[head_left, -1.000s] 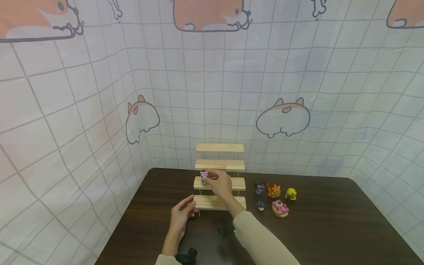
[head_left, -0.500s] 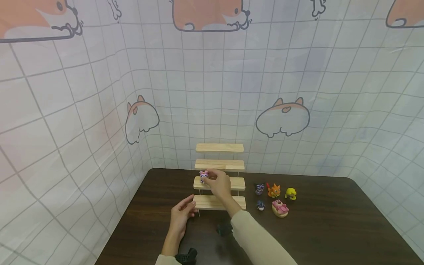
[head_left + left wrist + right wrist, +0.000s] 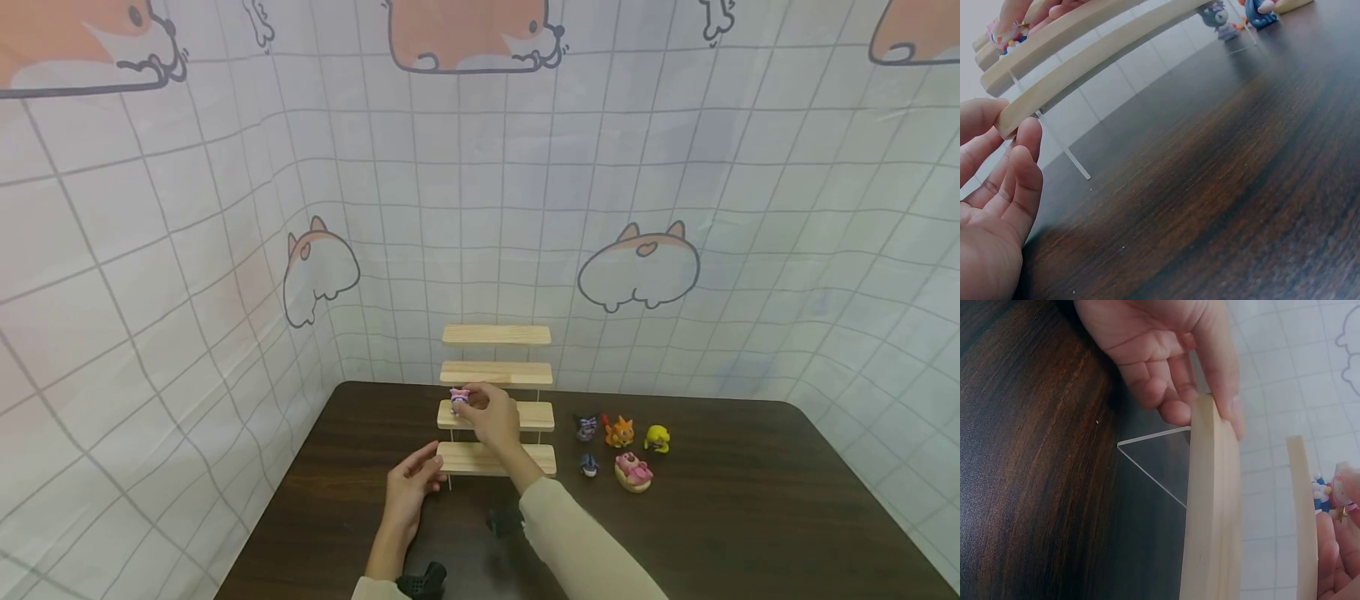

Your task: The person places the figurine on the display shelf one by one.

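A wooden stepped display rack (image 3: 468,457) with several boards stands at the back of the table. My left hand (image 3: 408,492) pinches the left end of its lowest board, thumb on top and fingers beneath, as the left wrist view shows. With thumb and fingers, my right hand (image 3: 498,419) holds a small pink, white and blue figurine (image 3: 459,398) at the left end of the second board from the bottom. The figurine (image 3: 1337,492) appears sideways in the right wrist view, its base close to the board. Fingers partly cover it.
Right of the rack, several toy figures stand on the dark table (image 3: 735,500): a dark purple one (image 3: 587,428), an orange one (image 3: 620,432), a yellow one (image 3: 657,439), a small blue one (image 3: 589,466) and a pink one (image 3: 633,472). A patterned curtain (image 3: 495,208) hangs behind.
My right hand and forearm have shifted very slightly left with the figurine, still over the same board. My left hand keeps its place on the lowest board.
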A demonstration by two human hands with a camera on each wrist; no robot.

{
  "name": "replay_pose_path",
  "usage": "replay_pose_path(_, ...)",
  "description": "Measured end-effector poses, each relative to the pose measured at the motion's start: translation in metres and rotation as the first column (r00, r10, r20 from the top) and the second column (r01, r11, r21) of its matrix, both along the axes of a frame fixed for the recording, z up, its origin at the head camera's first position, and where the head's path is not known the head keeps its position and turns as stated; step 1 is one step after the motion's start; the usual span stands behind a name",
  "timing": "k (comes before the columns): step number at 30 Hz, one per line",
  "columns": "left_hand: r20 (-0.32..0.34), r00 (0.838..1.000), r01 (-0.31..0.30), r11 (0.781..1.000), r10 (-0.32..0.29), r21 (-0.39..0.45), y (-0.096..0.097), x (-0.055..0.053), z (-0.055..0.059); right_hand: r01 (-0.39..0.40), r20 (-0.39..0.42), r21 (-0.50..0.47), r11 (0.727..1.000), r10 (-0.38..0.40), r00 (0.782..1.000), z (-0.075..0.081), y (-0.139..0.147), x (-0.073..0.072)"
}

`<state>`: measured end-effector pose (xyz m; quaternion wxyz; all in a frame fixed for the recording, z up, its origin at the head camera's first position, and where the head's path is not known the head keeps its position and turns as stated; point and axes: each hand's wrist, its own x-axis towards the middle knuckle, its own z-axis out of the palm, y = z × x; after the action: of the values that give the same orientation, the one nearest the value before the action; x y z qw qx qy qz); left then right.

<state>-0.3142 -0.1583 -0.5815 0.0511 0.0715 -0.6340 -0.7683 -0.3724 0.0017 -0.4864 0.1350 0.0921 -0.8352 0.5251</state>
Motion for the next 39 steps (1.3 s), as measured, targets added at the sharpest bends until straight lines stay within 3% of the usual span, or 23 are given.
replay_pose_path(19,0.000,1.000,0.000,1.000,0.000,0.002,-0.001,0.000,-0.001,0.005,0.016,-0.002,1.000,-0.005,1.000,-0.002,-0.002,-0.001)
replay_pose_path(28,-0.003,1.000,0.012,1.000,-0.012,-0.001,0.000,0.002,0.000,-0.021,0.005,-0.059,0.998,0.021,1.000,-0.005,0.002,0.000)
replay_pose_path(39,0.002,1.000,0.009,1.000,-0.009,-0.019,-0.001,0.000,-0.001,-0.090,0.011,-0.161,0.983,0.093,0.996,-0.012,0.031,0.023)
